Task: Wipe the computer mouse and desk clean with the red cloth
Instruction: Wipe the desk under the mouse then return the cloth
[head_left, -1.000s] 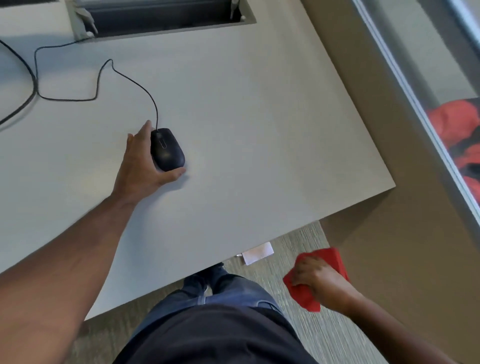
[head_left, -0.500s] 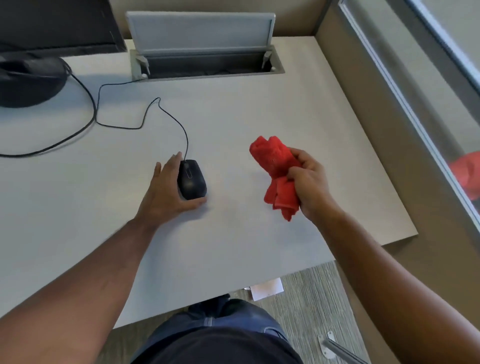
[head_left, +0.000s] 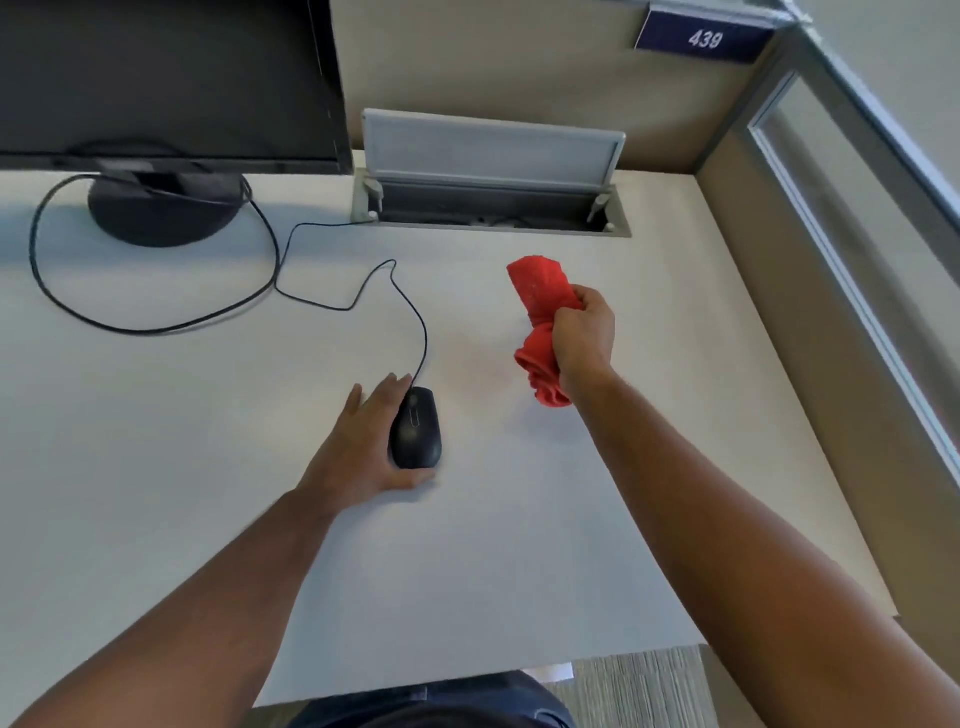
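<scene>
1. Left hand (head_left: 363, 447) lies on the white surface (head_left: 156, 467), fingers spread and cupped round the left side of the black mouse (head_left: 415, 428), thumb touching its near end. It rests against the mouse; can't tell whether it actually grips it.
2. Mouse sits flat near the middle of the surface. Its cable (head_left: 358, 296) runs to the far side, loops left, then heads to the open cable hatch (head_left: 491, 202).
3. Right hand (head_left: 582, 332) is fisted round the red cloth (head_left: 540, 306), right of the mouse and well apart from it.
4. Cloth is bunched; one end sticks out the far side of the fist, the other hangs out the near side. Can't tell if it touches the surface.
5. Monitor (head_left: 166, 78) on its round stand (head_left: 161, 208) at far left.
6. Blue sign reading 439 (head_left: 704, 39) on the partition, far right.
</scene>
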